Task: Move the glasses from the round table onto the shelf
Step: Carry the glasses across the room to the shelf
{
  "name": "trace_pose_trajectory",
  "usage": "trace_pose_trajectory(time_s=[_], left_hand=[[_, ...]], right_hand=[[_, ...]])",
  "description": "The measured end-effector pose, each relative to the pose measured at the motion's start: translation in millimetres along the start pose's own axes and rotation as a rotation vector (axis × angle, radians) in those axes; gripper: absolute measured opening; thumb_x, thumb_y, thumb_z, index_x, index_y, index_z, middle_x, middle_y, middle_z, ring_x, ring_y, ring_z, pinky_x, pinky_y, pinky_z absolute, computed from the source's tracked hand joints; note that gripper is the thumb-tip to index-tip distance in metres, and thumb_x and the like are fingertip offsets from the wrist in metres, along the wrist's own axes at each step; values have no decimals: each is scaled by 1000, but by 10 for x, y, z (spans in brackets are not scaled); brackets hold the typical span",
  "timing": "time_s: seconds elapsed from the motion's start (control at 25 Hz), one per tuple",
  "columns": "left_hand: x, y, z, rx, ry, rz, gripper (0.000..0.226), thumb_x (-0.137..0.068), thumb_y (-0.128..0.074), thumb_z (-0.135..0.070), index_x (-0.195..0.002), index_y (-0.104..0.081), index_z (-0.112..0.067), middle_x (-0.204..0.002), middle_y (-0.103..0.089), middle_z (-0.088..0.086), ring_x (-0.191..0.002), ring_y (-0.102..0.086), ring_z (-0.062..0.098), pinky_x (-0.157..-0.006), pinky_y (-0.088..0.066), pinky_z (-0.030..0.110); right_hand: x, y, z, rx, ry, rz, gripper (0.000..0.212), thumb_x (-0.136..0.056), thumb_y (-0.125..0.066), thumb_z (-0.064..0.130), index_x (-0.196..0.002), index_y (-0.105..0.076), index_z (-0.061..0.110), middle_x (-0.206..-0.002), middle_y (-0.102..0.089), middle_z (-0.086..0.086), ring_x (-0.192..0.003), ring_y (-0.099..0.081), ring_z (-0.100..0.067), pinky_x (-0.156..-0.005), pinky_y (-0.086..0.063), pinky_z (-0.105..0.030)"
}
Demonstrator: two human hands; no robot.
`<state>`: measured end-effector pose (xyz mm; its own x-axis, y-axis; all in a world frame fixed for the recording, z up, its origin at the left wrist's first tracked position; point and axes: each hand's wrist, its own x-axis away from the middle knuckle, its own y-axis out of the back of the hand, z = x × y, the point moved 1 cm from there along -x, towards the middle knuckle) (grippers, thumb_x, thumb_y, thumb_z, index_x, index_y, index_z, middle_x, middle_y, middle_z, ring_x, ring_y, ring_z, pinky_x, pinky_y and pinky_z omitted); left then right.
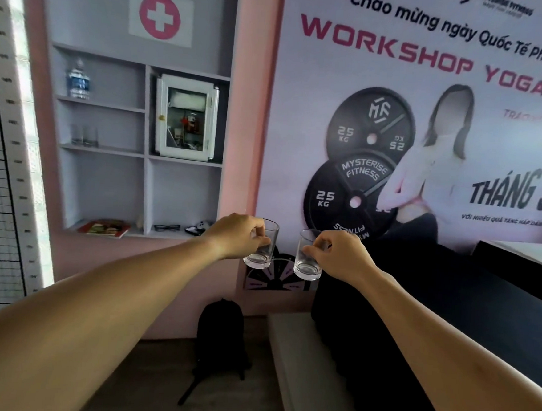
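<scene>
The left hand (pixel 238 236) holds one small clear glass (pixel 262 246) up in the air. The right hand (pixel 340 256) holds another clear glass (pixel 308 256). Two clear glasses (pixel 84 135) already stand on the grey wall shelf (pixel 102 150) ahead. These two have yet to go there.

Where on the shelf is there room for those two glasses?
Beside the two clear glasses already on the grey wall shelf, the board runs bare to the divider. The two compartments just below look empty. The white cabinet fills its compartment; the bottom row holds a red book and black spectacles.
</scene>
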<state>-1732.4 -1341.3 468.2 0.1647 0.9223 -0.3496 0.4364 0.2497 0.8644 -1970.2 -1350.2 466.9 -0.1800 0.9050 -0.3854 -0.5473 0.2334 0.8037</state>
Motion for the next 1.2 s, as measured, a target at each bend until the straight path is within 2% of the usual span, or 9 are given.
trace_pose_trajectory(time_s=[0.12,0.4,0.56,0.68,0.76,0.92,1.2], left_hand=[[-496,-127,299,-14,12,-6,20,-90,-61,-46,-88,-65,-26,-93,-64,-6,-87,-60,16,-66,-43,29],[-1728,-338,918,-26,78,-13,22,-89,-63,-46,-91,-67,-24,-101,-68,-2,-91,-62,18,-80,-53,33],[-2250,-326,1390,-36,149,-51,16,-91,-61,-44,-85,-62,-29,-101,-68,0,-90,-63,20,-81,-54,35],[-2465,-262,1800,-43,197,-68,16,-89,-62,-45,-82,-60,-31,-101,-69,0,-87,-60,20,-74,-49,31],[-2579,-175,2164,-64,234,-83,17,-88,-62,-46,-83,-61,-30,-101,-69,0,-85,-60,20,-70,-44,30],[-2640,109,2990,-88,303,-116,17,-88,-62,-47,-84,-63,-30,-95,-69,0,-83,-63,20,-67,-46,29],[-2600,877,4391,-140,373,-176,25,-91,-64,-43,-95,-68,-19,-100,-71,3,-85,-62,20,-72,-47,29]], right_hand=[[-555,-262,-129,-8,15,24,22,-79,-71,50,-72,-66,31,-79,-66,12,-75,-61,-8,-64,-50,-28],[-2000,-675,-431,-53,55,50,18,-82,-71,45,-72,-64,31,-82,-65,8,-74,-60,-8,-63,-48,-26],[-2820,-1008,-367,-54,115,81,19,-84,-69,46,-72,-64,32,-90,-67,6,-77,-61,-10,-67,-49,-27],[-3277,-1355,-198,-66,157,112,20,-84,-70,46,-69,-63,34,-93,-68,4,-83,-62,-14,-70,-51,-28],[-3592,-1655,-5,-68,191,136,20,-83,-70,47,-68,-62,34,-89,-66,7,-86,-61,-16,-74,-52,-31],[-4128,-2306,574,-115,274,154,23,-80,-70,47,-63,-60,37,-70,-56,21,-77,-58,-12,-65,-42,-25],[-4858,-3348,1896,-169,403,197,21,-81,-72,47,-68,-64,33,-71,-61,15,-74,-59,-12,-66,-42,-24]])
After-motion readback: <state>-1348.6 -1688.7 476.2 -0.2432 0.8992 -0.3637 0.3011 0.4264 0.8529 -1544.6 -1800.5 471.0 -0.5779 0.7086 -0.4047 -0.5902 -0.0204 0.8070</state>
